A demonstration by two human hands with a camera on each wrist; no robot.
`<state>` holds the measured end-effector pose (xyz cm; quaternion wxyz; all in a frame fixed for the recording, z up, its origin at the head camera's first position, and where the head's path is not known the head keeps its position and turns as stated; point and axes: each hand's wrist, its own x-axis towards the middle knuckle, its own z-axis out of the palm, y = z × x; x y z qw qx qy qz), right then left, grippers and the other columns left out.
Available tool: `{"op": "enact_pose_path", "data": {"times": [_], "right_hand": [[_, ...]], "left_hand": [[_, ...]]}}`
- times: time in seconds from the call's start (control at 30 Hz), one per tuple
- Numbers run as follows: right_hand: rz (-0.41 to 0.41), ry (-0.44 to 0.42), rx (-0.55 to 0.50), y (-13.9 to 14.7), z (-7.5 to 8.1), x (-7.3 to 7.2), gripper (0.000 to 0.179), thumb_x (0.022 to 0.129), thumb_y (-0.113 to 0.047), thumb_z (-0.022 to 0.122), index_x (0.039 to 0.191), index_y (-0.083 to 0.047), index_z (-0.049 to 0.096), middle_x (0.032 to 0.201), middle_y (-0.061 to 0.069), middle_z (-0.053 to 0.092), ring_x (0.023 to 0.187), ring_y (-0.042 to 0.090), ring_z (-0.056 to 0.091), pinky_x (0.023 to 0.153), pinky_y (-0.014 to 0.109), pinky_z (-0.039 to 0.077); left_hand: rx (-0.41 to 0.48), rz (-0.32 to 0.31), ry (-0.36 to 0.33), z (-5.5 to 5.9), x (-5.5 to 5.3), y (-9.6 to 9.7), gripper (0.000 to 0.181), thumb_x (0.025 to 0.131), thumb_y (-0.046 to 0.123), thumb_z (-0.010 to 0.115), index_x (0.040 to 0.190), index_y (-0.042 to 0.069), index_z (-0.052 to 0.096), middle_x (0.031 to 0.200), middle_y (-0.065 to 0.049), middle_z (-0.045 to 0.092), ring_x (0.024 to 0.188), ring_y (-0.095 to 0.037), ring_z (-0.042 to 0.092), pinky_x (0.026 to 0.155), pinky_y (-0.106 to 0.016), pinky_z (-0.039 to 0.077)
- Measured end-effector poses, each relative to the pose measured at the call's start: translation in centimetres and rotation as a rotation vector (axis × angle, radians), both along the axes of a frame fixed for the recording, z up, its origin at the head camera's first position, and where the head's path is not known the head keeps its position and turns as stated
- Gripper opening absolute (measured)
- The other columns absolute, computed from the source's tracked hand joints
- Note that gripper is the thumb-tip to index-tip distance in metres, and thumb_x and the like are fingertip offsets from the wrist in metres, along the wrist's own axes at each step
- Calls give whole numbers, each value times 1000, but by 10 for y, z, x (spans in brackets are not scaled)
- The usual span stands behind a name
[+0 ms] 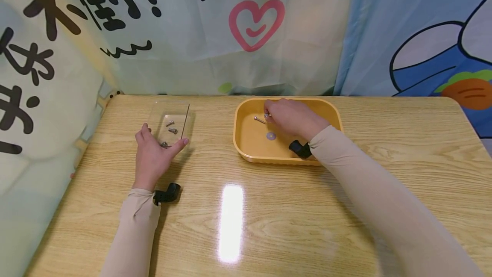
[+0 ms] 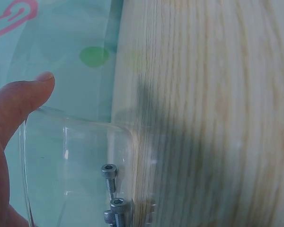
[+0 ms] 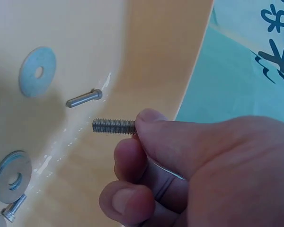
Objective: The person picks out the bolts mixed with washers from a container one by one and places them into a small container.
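My right hand point(image 1: 294, 116) is over the yellow tray point(image 1: 269, 160), pinching a threaded metal screw point(image 3: 113, 126) between thumb and finger. Its head end is hidden by the fingertips. Close by in the tray lie a thin bolt point(image 3: 84, 98) and a flat washer point(image 3: 38, 72). On the left, my left hand point(image 1: 153, 157) holds a clear plastic box point(image 1: 178, 112) by its near end, the thumb on one side and fingers on the other. Inside the box are several socket-head screws point(image 2: 109, 177), seen through its wall in the left wrist view.
More washers point(image 3: 13, 177) and another small screw point(image 3: 13, 208) lie in the tray, in the lower left of the right wrist view. Tray and box stand toward the back of the wooden table point(image 1: 292, 217), before a printed cloth point(image 1: 200, 54). Each wrist carries a black camera point(image 1: 168, 193).
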<state>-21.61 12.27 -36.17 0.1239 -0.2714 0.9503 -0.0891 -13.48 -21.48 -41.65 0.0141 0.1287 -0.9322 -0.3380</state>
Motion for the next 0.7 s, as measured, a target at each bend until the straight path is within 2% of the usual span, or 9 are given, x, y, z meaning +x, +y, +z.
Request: {"op": "enact_pose_path", "data": {"times": [0.33, 0.7], "right_hand": [[30, 32, -4, -5, 6, 6, 15, 102, -17, 60, 109, -3, 60, 82, 6, 62, 74, 25, 56, 75, 38, 50], [10, 51, -42, -12, 9, 11, 16, 103, -17, 59, 109, -2, 59, 84, 9, 63, 74, 26, 57, 74, 40, 51]], "left_hand": [[-4, 0, 3, -1, 0, -1, 125, 81, 65, 73, 158, -6, 5, 148, -32, 28, 112, -48, 52, 98, -58, 44], [12, 1, -3, -1, 0, 0, 125, 81, 65, 73, 158, -4, 4, 149, -30, 26, 105, -44, 54, 95, -57, 45]]}}
